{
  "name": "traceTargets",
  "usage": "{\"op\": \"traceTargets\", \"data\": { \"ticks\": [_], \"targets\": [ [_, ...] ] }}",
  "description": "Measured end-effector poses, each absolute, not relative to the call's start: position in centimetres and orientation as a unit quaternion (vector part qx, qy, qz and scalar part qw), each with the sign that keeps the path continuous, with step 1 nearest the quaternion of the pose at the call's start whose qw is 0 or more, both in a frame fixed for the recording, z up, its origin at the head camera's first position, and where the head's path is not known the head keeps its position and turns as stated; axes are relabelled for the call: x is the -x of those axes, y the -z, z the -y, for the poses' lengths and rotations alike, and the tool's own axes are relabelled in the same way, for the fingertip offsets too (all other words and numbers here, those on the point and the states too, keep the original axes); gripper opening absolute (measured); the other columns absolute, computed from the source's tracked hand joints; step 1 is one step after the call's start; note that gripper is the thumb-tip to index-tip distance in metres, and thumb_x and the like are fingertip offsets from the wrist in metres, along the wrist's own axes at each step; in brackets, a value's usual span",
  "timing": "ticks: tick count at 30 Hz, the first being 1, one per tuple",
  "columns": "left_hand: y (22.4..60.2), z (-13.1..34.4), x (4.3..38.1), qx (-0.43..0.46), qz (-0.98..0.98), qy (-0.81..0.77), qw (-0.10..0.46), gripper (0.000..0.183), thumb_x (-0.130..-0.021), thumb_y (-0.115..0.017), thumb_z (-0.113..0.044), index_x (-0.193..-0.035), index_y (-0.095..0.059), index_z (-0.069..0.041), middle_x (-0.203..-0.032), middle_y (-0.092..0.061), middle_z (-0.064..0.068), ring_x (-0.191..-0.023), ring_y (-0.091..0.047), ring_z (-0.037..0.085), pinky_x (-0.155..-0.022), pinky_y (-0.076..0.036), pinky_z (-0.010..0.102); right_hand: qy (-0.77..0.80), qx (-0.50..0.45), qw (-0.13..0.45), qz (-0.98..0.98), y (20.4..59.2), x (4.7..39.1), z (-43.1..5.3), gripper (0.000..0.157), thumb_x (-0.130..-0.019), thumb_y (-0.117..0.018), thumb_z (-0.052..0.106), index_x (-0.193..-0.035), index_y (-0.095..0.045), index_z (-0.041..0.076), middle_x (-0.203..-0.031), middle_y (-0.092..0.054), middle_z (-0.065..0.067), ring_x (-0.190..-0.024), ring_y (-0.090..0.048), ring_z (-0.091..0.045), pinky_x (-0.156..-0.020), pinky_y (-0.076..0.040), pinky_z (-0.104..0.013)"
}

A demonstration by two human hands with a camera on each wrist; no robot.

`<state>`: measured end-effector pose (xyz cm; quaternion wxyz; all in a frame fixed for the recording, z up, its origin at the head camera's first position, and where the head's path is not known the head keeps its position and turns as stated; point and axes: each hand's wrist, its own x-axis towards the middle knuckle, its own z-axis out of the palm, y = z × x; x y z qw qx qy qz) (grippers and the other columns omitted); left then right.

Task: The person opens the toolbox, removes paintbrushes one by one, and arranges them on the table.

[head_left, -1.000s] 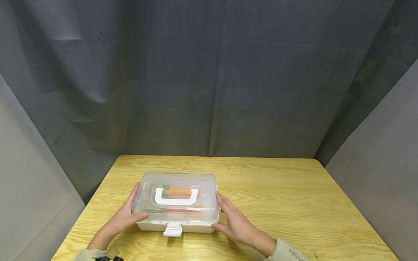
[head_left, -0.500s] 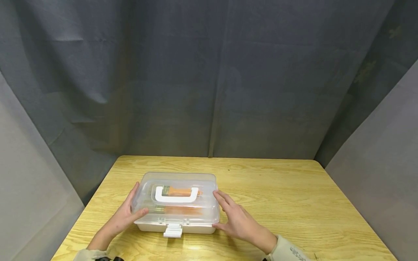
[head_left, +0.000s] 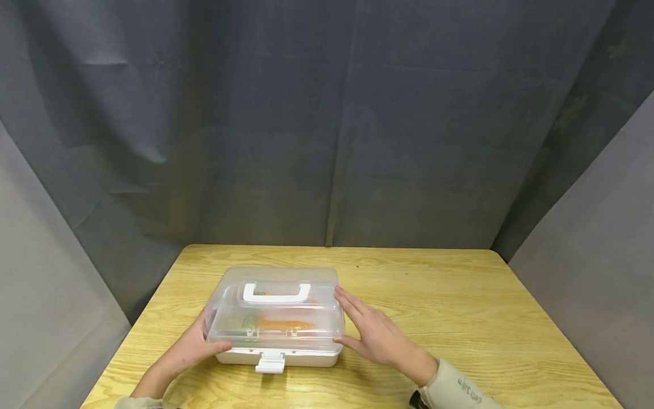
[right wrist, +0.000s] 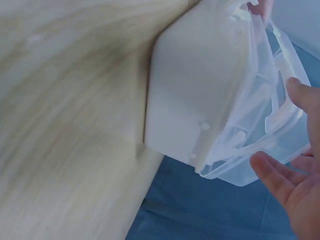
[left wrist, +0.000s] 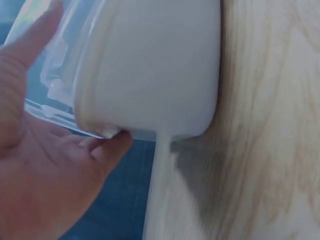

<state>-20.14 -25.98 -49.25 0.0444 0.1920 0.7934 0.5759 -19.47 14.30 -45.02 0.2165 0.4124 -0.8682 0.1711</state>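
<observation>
A white plastic storage box point(head_left: 313, 359) with a clear lid point(head_left: 323, 317) stands on the table, left of centre in the head view. The lid's front is raised, tilting it back from the base. My left hand point(head_left: 190, 343) grips the left end of the lid, thumb at its front edge. At the right end, my right hand point(head_left: 382, 337) holds the lid between spread thumb and fingers. On the lid stands a white handle point(head_left: 278, 298), and the front latch point(head_left: 271, 362) hangs unfastened. Through the plastic shows an orange-handled thing point(head_left: 281, 324) with a green end, blurred.
The wood-grain table point(head_left: 460, 324) runs to the right of the box. Dark grey curtain point(head_left: 327, 125) hangs behind the table's far edge, with light grey panels point(head_left: 603, 244) at both sides.
The lid's front has swung upward and its handle has shifted backward. Both hands have moved with the lid, while the white base has stayed in place.
</observation>
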Motion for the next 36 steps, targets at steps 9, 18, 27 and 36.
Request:
{"op": "traceTargets", "data": {
  "ticks": [9, 18, 27, 36],
  "targets": [
    [49.1, 26.0, 19.9, -0.1, -0.856, -0.495, 0.105, 0.102, -0.083, -0.073, -0.028, -0.148, -0.003, 0.008, -0.15, -0.013, 0.033, -0.135, -0.017, 0.048, -0.106, -0.017, 0.06, -0.226, -0.379, 0.159, 0.883, 43.1, 20.3, -14.1, 0.079, -0.09, -0.06, 0.044, -0.148, -0.026, 0.002, -0.15, -0.032, -0.012, -0.108, -0.06, -0.022, -0.086, -0.051, -0.037],
    [49.2, 25.9, 19.6, -0.147, -0.84, -0.514, 0.094, 0.105, -0.08, -0.077, -0.02, -0.151, -0.003, -0.003, -0.149, -0.025, 0.026, -0.126, -0.04, 0.034, -0.1, -0.033, 0.028, -0.267, -0.359, 0.132, 0.884, 41.5, 22.2, -13.8, 0.076, -0.091, -0.063, 0.036, -0.148, -0.026, 0.002, -0.141, -0.044, -0.014, -0.099, -0.063, -0.021, -0.078, -0.053, -0.034],
    [49.2, 25.8, 19.4, -0.126, -0.835, -0.525, 0.111, 0.101, -0.079, -0.078, -0.021, -0.151, -0.009, -0.005, -0.143, -0.038, 0.022, -0.122, -0.046, 0.029, -0.095, -0.037, 0.024, -0.318, -0.313, 0.1, 0.889, 39.9, 24.4, -13.5, 0.069, -0.093, -0.06, 0.035, -0.147, -0.031, 0.002, -0.134, -0.052, -0.014, -0.095, -0.064, -0.02, -0.074, -0.054, -0.037],
    [48.9, 25.6, 19.1, -0.115, -0.838, -0.524, 0.101, 0.093, -0.078, -0.079, -0.021, -0.147, -0.019, -0.003, -0.14, -0.042, 0.024, -0.116, -0.051, 0.026, -0.092, -0.04, 0.026, -0.358, -0.263, 0.06, 0.894, 39.0, 26.0, -13.4, 0.07, -0.095, -0.055, 0.041, -0.148, -0.028, 0.005, -0.134, -0.052, -0.015, -0.091, -0.063, -0.019, -0.073, -0.052, -0.034]
  ]
}}
